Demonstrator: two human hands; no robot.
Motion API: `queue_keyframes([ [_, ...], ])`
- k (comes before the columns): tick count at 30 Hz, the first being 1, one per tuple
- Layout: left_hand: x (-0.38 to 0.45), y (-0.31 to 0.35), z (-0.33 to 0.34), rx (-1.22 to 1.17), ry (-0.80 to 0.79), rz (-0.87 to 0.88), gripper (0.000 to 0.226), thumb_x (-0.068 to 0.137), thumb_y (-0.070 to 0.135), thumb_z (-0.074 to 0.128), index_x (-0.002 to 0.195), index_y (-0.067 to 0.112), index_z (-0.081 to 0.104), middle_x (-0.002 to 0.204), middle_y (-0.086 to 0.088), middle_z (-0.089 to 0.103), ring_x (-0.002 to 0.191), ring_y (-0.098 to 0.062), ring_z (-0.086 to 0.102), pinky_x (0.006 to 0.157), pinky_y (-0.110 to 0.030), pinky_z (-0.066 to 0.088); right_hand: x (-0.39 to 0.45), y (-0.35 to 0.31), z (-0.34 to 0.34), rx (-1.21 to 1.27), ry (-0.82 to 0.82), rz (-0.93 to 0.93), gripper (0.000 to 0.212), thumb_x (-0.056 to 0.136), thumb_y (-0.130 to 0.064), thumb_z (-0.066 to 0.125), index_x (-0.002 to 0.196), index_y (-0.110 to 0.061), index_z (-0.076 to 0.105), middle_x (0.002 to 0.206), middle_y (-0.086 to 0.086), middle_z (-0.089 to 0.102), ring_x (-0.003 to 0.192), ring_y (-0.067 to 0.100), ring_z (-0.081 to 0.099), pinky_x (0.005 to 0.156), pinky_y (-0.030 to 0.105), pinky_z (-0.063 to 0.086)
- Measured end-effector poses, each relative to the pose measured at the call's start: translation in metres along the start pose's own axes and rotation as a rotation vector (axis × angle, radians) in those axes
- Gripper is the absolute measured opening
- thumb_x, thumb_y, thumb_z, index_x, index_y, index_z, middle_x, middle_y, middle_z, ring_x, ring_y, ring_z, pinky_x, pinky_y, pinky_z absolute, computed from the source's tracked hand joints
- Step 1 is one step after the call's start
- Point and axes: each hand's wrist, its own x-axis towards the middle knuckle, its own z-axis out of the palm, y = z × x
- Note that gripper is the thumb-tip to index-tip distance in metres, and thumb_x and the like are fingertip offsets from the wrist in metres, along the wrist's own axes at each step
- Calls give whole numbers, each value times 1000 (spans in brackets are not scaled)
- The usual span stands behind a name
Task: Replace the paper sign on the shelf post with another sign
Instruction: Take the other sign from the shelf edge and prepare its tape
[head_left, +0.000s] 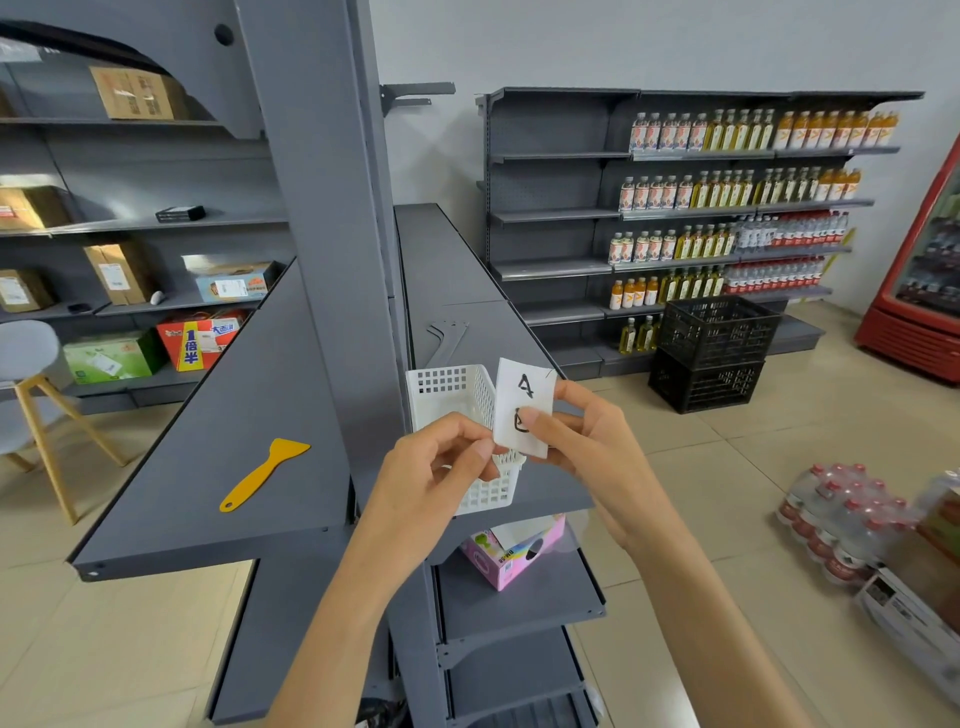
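1. Both bare forearms rise from the lower edge of the view and meet above the front corner of the right-hand shelf (550, 499).
2. Right hand (582, 441): grip closed on the paper sign (524, 413), thumb pressed on its face, fingers behind. The sign is held upright in the air, marked with a black "4" and a second character partly hidden by the thumb.
3. Left hand (441, 462): fingertips pinched at the sign's lower left edge. Whether they hold a separate strip or only the sign's edge cannot be told.
4. A white basket (457, 389) stands on the shelf directly behind the hands, its near end at the shelf's front edge and partly covered by the left hand.
5. The grey shelf post (332, 218) stands just left of the basket and runs to the top of the view; its visible face is bare.
6. Left of the post, a yellow scraper (262, 475) lies flat on the left-hand shelf (208, 467), well back from that shelf's front edge and apart from the hands.
7. A pink box (511, 558) sits on the lower shelf beneath the basket.
8. Right floor: open tiles near the person; shrink-wrapped bottle packs (841, 519) at the right edge.
9. Farther: black crates (711, 353) stacked before the wall shelving of bottles (727, 208).
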Motion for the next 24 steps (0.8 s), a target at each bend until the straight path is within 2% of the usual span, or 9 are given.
queue_keyframes([
  [3, -1, 0, 1, 12, 3, 20, 16, 98, 19, 55, 85, 19, 65, 76, 3, 72, 77, -4, 68, 74, -14, 51, -1, 2, 4, 20, 17, -3, 48, 94, -11, 67, 133, -24, 43, 99, 6, 79, 83, 19, 77, 75, 28, 63],
  [5, -1, 1, 1, 17, 16, 34, 17, 99, 18, 53, 85, 19, 63, 77, -1, 71, 78, -9, 68, 74, -19, 53, -2, 6, 6, -138, 58, -85, 60, 92, -17, 70, 136, -34, 34, 113, -7, 68, 90, 17, 73, 77, 28, 62],
  [7, -2, 2, 2, 39, 38, 52, 17, 100, 18, 51, 85, 19, 60, 75, -2, 70, 77, -13, 68, 74, -25, 53, -3, 8, 7, -437, 123, -231, 41, 90, -35, 69, 122, -37, 43, 115, -16, 56, 99, 7, 63, 78, 24, 55],
  [9, -2, 5, 3, 88, 59, 70, 17, 100, 20, 50, 85, 18, 59, 74, 0, 69, 75, -13, 66, 69, -21, 52, -7, 4, 10, -689, 117, -362, 19, 92, -48, 56, 97, -31, 56, 100, -16, 56, 96, 4, 57, 76, 25, 48],
  [11, -1, 8, 5, 122, 69, 84, 17, 100, 20, 50, 87, 16, 59, 73, 1, 68, 73, -13, 66, 65, -19, 52, -8, 2, 12, -890, 53, -462, 35, 95, -55, 43, 84, -26, 58, 85, -13, 56, 84, 8, 55, 72, 26, 46],
  [13, 1, 10, 6, 168, 74, 99, 16, 100, 20, 50, 88, 16, 59, 73, -1, 68, 71, -14, 65, 64, -20, 51, -5, 3, 13, -1024, 30, -549, 41, 99, -54, 36, 82, -23, 55, 79, -12, 54, 77, 12, 53, 70, 28, 46],
  [16, 3, 9, 6, 275, 83, 110, 18, 100, 27, 48, 90, 17, 58, 74, 6, 67, 70, -9, 63, 58, -13, 48, 3, 7, 11, -1077, 12, -604, 31, 103, -37, 39, 83, -19, 54, 77, -8, 52, 72, 16, 51, 67, 36, 49],
  [19, 3, 7, 8, 339, 96, 103, 18, 100, 29, 46, 89, 20, 57, 76, 12, 64, 68, -3, 62, 55, -15, 47, 7, 8, 9, -1051, 24, -612, 26, 104, -27, 42, 82, -19, 53, 75, -9, 50, 69, 16, 50, 62, 35, 47],
  [24, 6, 3, 8, 383, 153, 98, 18, 101, 27, 45, 85, 24, 52, 80, 10, 68, 77, -12, 65, 64, -44, 55, 16, 17, 4, -746, -5, -422, 30, 101, -33, 41, 81, -18, 57, 77, -8, 64, 76, 18, 64, 68, 41, 55],
])
